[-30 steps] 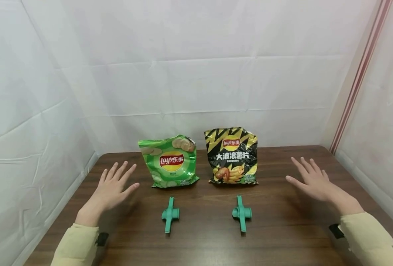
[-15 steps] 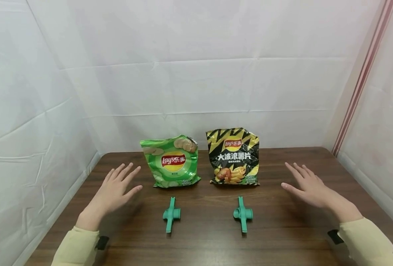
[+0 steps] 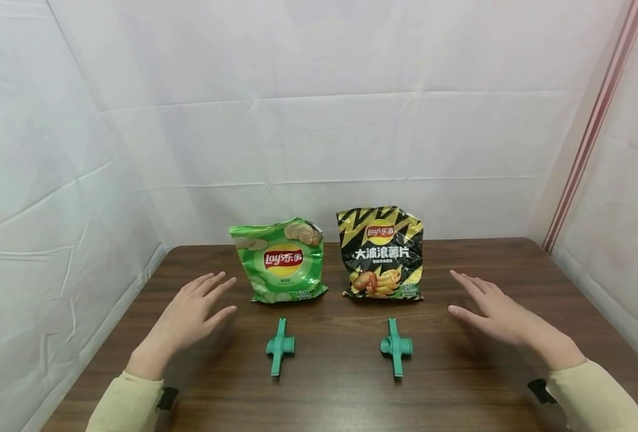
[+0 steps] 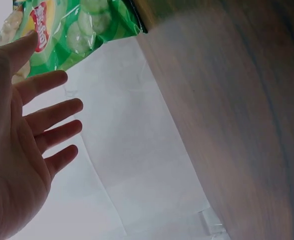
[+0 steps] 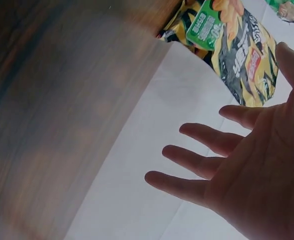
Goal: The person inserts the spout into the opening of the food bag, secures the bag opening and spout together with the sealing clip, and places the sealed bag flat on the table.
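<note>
While both hands are hovering over the tabletop (image 3: 330,390), the left hand (image 3: 189,315) and right hand (image 3: 494,306) are spreading straight fingers, holding nothing, flanking two upright crisp bags.

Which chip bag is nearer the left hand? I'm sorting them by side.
The green bag, standing left of the black-and-yellow bag; the left hand hovers just beside it.

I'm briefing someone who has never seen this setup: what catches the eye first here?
Two chip bags stand at the back of the brown table: a green bag on the left, a black-and-yellow bag on the right. A teal clip and another lie before them, between the open left hand and right hand.
</note>
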Motion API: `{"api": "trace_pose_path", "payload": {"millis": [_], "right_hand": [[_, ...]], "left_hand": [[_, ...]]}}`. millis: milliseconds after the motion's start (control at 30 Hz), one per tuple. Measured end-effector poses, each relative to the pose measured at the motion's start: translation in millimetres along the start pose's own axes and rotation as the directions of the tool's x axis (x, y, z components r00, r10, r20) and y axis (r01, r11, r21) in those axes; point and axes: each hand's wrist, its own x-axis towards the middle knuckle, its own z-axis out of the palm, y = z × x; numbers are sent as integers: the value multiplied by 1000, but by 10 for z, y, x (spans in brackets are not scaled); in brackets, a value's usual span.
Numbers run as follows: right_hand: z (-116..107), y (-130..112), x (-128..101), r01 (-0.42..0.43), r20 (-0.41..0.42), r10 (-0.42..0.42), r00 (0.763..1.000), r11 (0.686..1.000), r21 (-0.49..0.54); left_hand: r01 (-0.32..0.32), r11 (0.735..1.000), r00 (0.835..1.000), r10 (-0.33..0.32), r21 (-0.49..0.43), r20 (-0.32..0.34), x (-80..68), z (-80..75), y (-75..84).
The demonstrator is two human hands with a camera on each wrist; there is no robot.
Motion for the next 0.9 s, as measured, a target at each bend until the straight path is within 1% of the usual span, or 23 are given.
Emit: {"api": "trace_pose_path", "payload": {"millis": [200,333,467,700,900], "right_hand": [[28,-87,15,5,32,-6,999,999,41],[38,-156,26,15,38,-17,999,999,45],[54,-225,39,40,39,-41,998,998,44],[96,-350,87,80,44,-83,996,995,51],[124,-478,157,95,74,-99,992,994,50]], "left_hand": [[-36,999,999,36,-9,-8,-14,16,44],[-51,998,999,51,-23,-20,-18,26,69],[-56,997,998,56,-44,-18,-20,35,103],[-60,997,998,59,-53,-13,-18,49,147],[-71,996,997,70,-56,-10,-4,51,174]]}}
